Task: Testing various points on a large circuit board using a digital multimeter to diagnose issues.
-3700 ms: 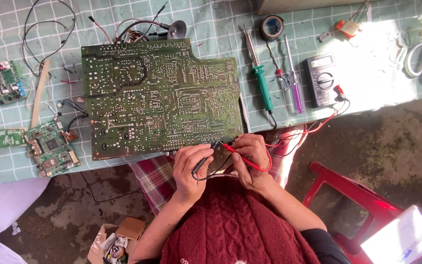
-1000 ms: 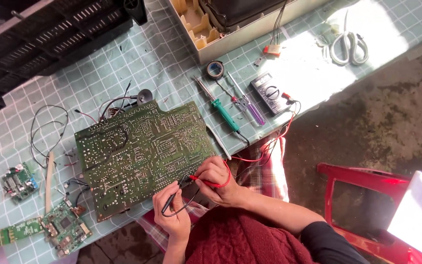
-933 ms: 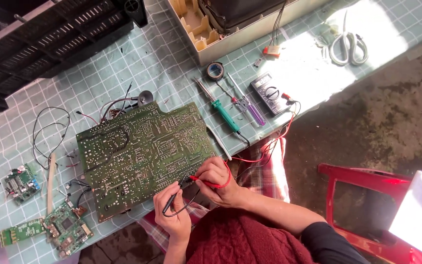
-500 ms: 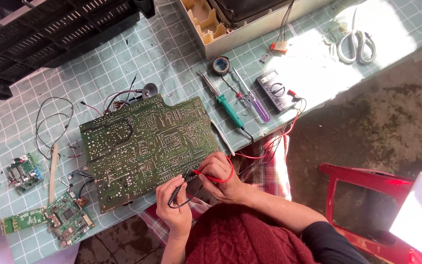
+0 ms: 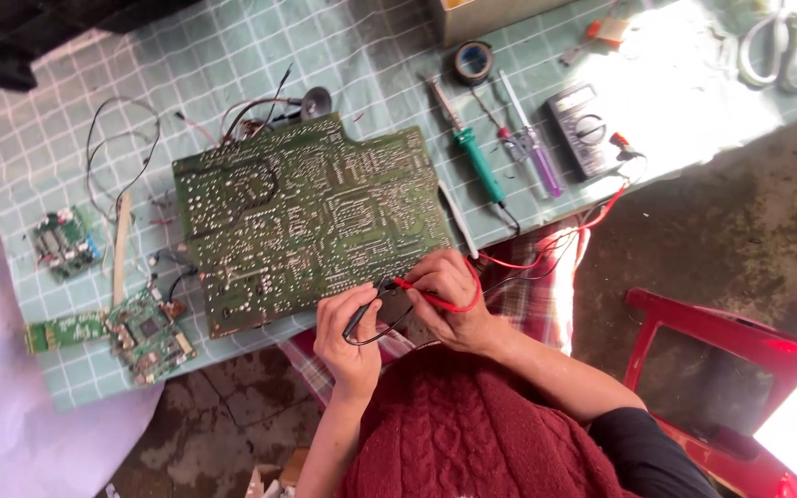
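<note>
On the checked green counter (image 5: 232,65), left hand (image 5: 350,334) grips the black probe (image 5: 364,309), right hand (image 5: 449,300) pinches the red probe (image 5: 417,288), tips seemingly touching the circuit board's (image 5: 306,217) edge.

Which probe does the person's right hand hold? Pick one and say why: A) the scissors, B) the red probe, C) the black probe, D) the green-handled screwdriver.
B: the right hand grips the red probe with its tip at the edge of the large green circuit board, while the left hand holds the black probe.
</note>
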